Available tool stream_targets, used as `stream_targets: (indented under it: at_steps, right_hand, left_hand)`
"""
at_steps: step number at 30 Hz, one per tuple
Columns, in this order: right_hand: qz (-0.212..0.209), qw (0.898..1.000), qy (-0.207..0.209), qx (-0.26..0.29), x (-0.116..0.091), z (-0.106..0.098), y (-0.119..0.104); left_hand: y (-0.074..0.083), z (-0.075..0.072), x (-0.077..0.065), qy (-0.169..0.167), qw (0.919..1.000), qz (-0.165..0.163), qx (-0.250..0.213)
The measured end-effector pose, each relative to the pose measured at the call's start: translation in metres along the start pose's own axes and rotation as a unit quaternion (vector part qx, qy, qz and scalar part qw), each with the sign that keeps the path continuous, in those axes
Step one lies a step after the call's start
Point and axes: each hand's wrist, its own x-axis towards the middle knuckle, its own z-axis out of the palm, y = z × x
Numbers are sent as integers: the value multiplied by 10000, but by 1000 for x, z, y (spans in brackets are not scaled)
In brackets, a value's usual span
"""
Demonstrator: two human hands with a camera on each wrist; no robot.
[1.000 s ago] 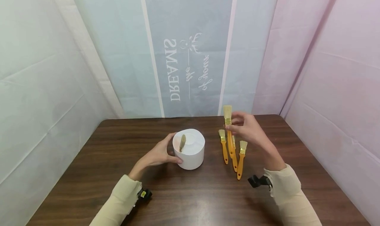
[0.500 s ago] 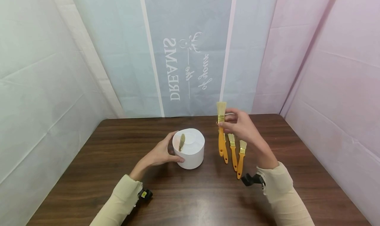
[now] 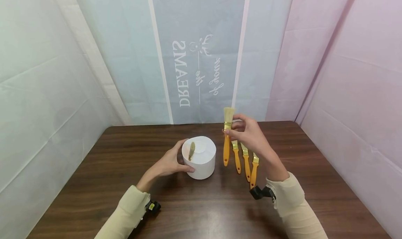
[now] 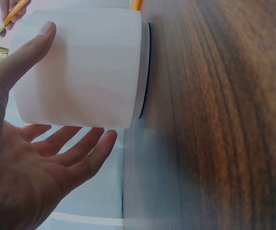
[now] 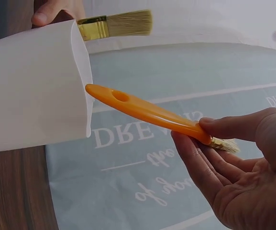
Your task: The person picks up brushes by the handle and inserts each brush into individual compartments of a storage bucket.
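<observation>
A white round container (image 3: 202, 167) stands upright on the table. My left hand (image 3: 169, 160) holds its left side, thumb on the near wall and fingers round the far side. One paintbrush (image 3: 192, 150) stands inside the container, bristles up; in the right wrist view its gold ferrule (image 5: 95, 28) shows above the rim. To the right, my right hand (image 3: 248, 131) pinches another paintbrush (image 3: 226, 148) near its ferrule. That brush is raised, bristles up and orange handle down, apart from the container in the head view.
Three more orange-handled paintbrushes lie on the dark wooden table (image 3: 132, 204) below my right hand: a left one (image 3: 237, 162), a middle one (image 3: 247, 167) and a right one (image 3: 253, 172). A printed cloth backdrop (image 3: 201, 113) hangs behind the table's far edge.
My right hand has moved left with the pinched paintbrush, away from the brushes on the table and closer to the container. The left hand and the container have hardly moved.
</observation>
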Motion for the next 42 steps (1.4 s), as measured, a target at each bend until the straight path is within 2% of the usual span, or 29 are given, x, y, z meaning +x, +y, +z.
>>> stream_targets:
  at_steps: [12,17,35,42]
  right_hand:
    - [-181,9995,242,12,1,13,-1]
    - [-197,9990,383,100,2,15,-1]
    - [-733,9933,786,417,3,26,2]
    - [-816,9920,852,459,3,29,3]
  left_hand:
    - [-2,0,0,115,9998,-45,150]
    - [-1,0,0,41,10000,-79,-1]
    - [-2,-1,0,125,9994,-133,289]
    - [-3,-1,1,107,9994,-140,304]
